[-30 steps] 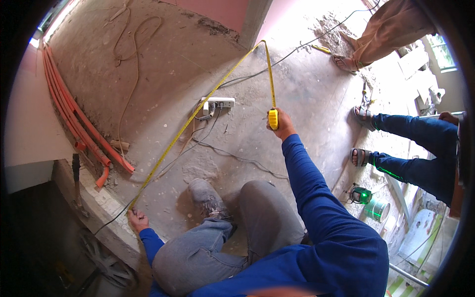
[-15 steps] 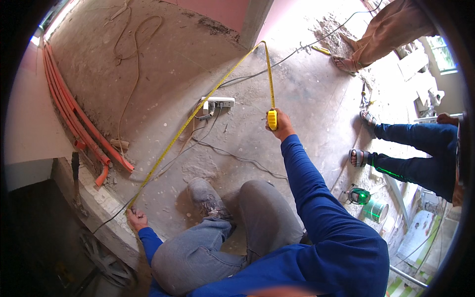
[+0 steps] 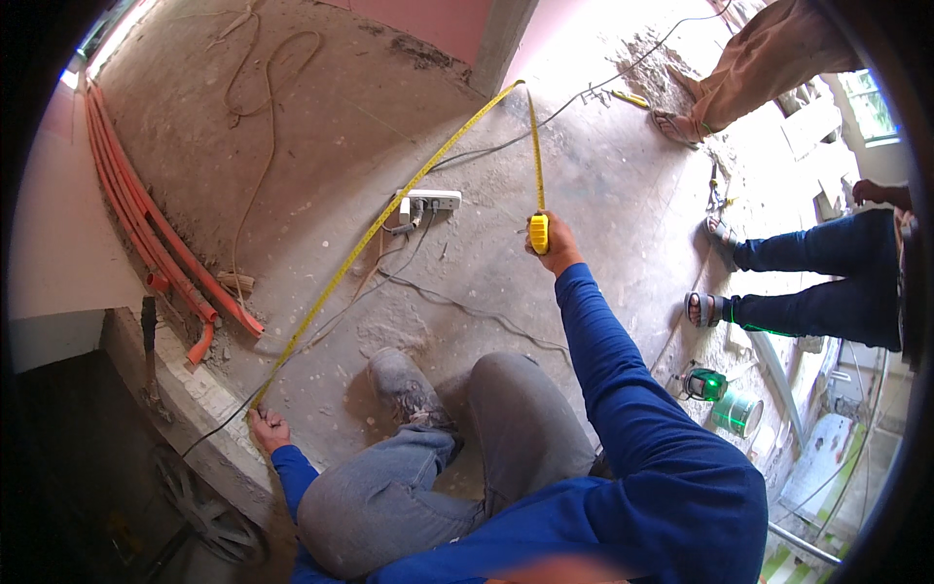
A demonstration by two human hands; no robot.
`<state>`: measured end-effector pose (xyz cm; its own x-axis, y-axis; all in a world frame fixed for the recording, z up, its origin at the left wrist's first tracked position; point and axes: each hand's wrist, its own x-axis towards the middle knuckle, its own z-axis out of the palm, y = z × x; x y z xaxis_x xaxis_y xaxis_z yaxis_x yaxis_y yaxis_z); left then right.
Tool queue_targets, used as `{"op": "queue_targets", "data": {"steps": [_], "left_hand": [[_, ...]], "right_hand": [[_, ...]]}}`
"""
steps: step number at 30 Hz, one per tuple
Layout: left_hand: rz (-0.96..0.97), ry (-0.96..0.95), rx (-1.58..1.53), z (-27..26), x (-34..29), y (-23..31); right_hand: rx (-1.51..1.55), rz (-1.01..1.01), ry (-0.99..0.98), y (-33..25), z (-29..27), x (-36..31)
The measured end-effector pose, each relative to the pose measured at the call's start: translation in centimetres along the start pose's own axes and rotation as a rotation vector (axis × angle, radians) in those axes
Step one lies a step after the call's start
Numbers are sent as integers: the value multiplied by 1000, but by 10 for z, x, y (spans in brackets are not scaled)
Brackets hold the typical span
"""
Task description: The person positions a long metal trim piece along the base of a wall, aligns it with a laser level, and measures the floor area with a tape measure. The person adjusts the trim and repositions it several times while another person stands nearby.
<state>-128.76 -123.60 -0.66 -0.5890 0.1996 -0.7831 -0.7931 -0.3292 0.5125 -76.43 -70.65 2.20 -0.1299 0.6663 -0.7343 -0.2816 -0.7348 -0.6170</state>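
Note:
A yellow tape measure [image 3: 538, 234] is gripped in my right hand [image 3: 559, 243], out at arm's length over the floor. Its yellow blade [image 3: 370, 232] runs up from the case, folds over sharply near the foot of the wall corner, and slants back down to the left. At the lower left, my left hand [image 3: 269, 429] pinches the blade's other end beside the ledge. The blade passes over a white power strip [image 3: 433, 200] with plugs in it.
Orange pipes [image 3: 161, 238] lie along the left wall. Dark cables [image 3: 477, 310] cross the floor. Two other people stand at the right, one in dark trousers [image 3: 817, 282], one in brown trousers [image 3: 769, 58]. A green-lit laser level [image 3: 703, 384] stands beside a can [image 3: 737, 414].
My right hand with the tape case has shifted slightly right, and the blade's fold has straightened into a sharper point. The person in dark trousers has moved a little. My left hand stays put.

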Motion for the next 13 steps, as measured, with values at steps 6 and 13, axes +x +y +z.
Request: {"op": "queue_targets", "data": {"steps": [6,13], "left_hand": [[38,27,-31,38,8,25],[130,-337,252,83,58,60]], "right_hand": [[49,-106,-87,-14,-32,-16],[-242,-213,99,-34,-34,-56]]}}
